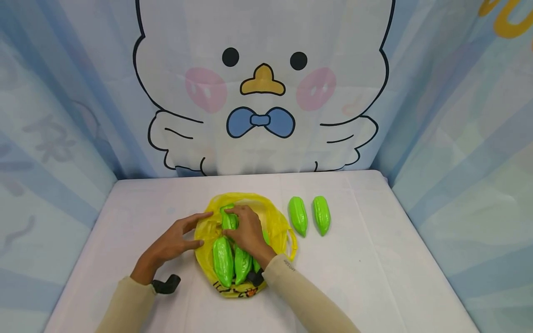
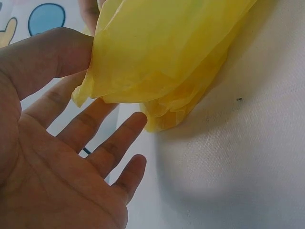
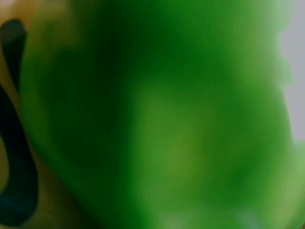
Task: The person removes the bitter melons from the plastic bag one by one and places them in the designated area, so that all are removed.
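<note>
A yellow plastic bag (image 1: pixel 272 212) lies with its mouth spread wide, and several glossy green bitter melons (image 1: pixel 223 261) are inside it. My right hand (image 1: pixel 250 231) reaches into the bag and grips one bitter melon (image 1: pixel 228 221) near the far side, thumb and fingers on either side of it. My left hand (image 1: pixel 172 240) is at the bag's left rim, index finger and thumb spread apart and touching it. In the left wrist view, the fingers of my left hand (image 2: pixel 66 138) are loosely extended beside the yellow bag (image 2: pixel 152 57). Blurred green fills the right wrist view.
Two more bitter melons, one (image 1: pixel 298 216) close to the bag and one (image 1: pixel 321 215) farther right, lie on the white table (image 1: pixel 366 268). The bag's handle loop (image 1: pixel 293 245) sticks out to the right. A cartoon-printed curtain (image 1: pixel 262 152) stands behind the table.
</note>
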Demonstrator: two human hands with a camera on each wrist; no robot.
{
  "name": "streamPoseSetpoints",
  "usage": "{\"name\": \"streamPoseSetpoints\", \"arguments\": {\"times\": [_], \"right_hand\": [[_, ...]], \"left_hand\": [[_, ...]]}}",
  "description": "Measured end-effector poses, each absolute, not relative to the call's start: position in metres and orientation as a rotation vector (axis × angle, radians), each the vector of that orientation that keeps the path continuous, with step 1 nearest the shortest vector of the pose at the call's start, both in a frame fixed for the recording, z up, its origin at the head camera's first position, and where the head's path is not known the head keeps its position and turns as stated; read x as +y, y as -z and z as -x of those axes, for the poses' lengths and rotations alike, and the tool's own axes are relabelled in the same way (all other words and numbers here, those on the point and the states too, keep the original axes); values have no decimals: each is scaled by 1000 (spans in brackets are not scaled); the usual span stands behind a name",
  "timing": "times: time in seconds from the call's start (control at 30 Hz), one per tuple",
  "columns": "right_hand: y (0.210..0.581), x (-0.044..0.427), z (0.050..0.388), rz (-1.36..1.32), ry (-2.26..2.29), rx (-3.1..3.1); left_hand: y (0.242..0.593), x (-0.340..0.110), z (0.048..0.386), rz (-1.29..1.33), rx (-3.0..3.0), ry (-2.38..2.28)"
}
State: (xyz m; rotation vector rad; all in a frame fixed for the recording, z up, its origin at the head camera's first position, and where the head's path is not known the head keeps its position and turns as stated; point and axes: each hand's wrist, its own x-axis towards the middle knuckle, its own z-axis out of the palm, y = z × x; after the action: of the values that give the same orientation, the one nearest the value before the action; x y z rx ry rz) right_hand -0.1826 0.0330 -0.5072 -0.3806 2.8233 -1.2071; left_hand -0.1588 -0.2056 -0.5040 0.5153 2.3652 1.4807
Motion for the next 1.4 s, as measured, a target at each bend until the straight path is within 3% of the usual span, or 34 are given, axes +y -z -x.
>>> {"name": "streamPoseSetpoints", "arguments": {"times": [1.4], "right_hand": [[484,55,157,310,1651,2572]], "left_hand": [[503,-205,157,-434,2353,-1469]]}}
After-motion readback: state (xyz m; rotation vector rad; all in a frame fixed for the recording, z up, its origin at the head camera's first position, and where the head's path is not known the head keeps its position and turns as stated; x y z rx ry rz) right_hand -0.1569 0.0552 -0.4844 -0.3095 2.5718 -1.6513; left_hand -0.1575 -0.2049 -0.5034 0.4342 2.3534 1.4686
